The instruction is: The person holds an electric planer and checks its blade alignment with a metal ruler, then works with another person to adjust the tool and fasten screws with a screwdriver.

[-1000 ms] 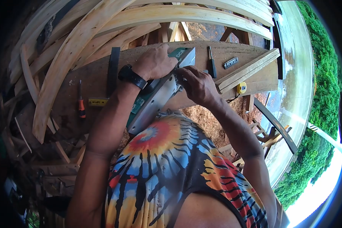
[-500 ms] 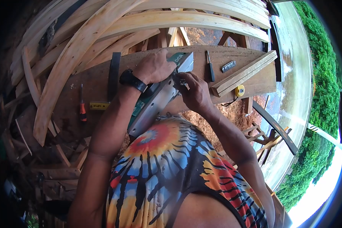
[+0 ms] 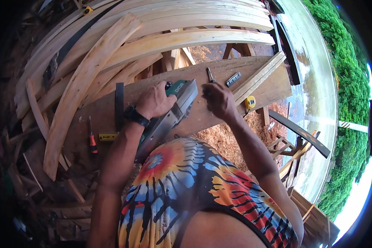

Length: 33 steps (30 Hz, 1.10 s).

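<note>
My left hand (image 3: 156, 100), with a black watch at the wrist, is wrapped round a green and silver power planer (image 3: 165, 120). The tool is tilted on its side against my shirt, its metal base facing right. My right hand (image 3: 219, 99) is off the planer, over the board, its fingers curled; whatever they hold, if anything, is too small to make out. Just above that hand lies a screwdriver (image 3: 211, 75), its handle partly hidden. Beside it is a small grey metal piece (image 3: 233, 79).
On the wooden board (image 3: 186, 74) lie a squared timber (image 3: 258, 79), a yellow tape measure (image 3: 250, 102), a dark flat bar (image 3: 119, 107), a yellow level (image 3: 108, 137) and a red-handled screwdriver (image 3: 93, 142). Curved planks (image 3: 194, 41) are stacked beyond. Shavings (image 3: 223, 142) cover the ground.
My right hand has come away from the planer's side and moved right, near the screwdriver. My left hand still holds the planer, which sits lower in view. The camera view has shifted.
</note>
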{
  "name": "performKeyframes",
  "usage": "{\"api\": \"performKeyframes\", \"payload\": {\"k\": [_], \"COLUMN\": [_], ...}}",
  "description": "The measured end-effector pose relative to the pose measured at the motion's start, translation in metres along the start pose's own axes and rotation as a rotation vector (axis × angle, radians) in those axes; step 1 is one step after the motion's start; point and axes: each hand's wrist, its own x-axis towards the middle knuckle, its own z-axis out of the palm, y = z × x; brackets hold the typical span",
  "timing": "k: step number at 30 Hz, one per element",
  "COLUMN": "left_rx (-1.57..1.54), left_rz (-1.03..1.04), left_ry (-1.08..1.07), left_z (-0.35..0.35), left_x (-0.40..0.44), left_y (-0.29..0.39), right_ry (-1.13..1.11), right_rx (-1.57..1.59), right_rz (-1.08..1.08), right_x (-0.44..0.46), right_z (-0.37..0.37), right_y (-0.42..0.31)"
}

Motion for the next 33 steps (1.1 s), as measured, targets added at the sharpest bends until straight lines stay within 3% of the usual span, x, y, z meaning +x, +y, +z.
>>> {"api": "performKeyframes", "payload": {"k": [2,6,8,9,10,11,12,13,14,16,19,20,22,24,26,27,33], "left_rx": [0.007,-0.019,-0.16,-0.226,-0.174,-0.118,-0.026,0.067,0.031,0.139,-0.015,-0.016,-0.123,-0.034,-0.172,-0.422,-0.763], "left_rz": [-0.05,0.104,0.04,0.073,0.136,0.194,0.133,0.075,0.062,0.159,0.276,0.25,0.018,-0.03,-0.037,-0.169,-0.316], "left_ry": [-0.059,0.111,0.021,0.067,0.139,0.214,0.197,0.176,0.251,0.462,0.769,0.862,0.812,1.048,1.23,1.055,0.71], "left_z": [-0.005,0.007,0.008,0.025,0.033,0.041,0.039,0.037,0.034,0.038,0.035,0.036,0.008,0.032,0.073,0.074,0.097], "left_x": [-0.012,-0.019,-0.022,-0.02,-0.022,-0.025,-0.026,-0.026,-0.031,-0.04,-0.08,-0.095,-0.146,-0.165,-0.174,-0.195,-0.236], "left_y": [0.007,0.0,0.004,-0.01,-0.013,-0.014,-0.009,-0.004,0.0,-0.004,-0.012,-0.021,-0.013,-0.053,-0.102,-0.1,-0.081], "right_ry": [0.065,0.104,0.084,-0.091,-0.023,-0.014,0.061,0.006,-0.096,-0.044,0.028,0.056,0.066,0.075,0.072,0.068,0.17], "right_rx": [-0.105,-0.26,-0.352,-0.4,-0.408,0.142,-0.124,-0.139,-0.32,-0.483,-0.321,-0.286,-0.249,-0.229,-0.224,-0.223,-0.16], "right_rz": [0.123,0.256,0.24,0.4,0.242,0.612,0.299,0.334,0.371,0.234,0.236,0.229,0.187,0.196,0.196,0.193,0.137], "right_x": [0.003,0.01,0.008,0.009,0.0,-0.006,-0.001,0.018,0.026,0.035,0.035,0.035,0.041,0.044,0.048,0.051,0.069], "right_z": [-0.014,-0.018,-0.018,-0.011,-0.004,0.024,0.019,-0.003,-0.003,0.016,0.021,0.023,0.024,0.024,0.025,0.026,0.044], "right_y": [0.024,0.08,0.102,0.139,0.163,0.24,0.207,0.118,0.113,0.172,0.177,0.181,0.186,0.181,0.179,0.18,0.183]}}
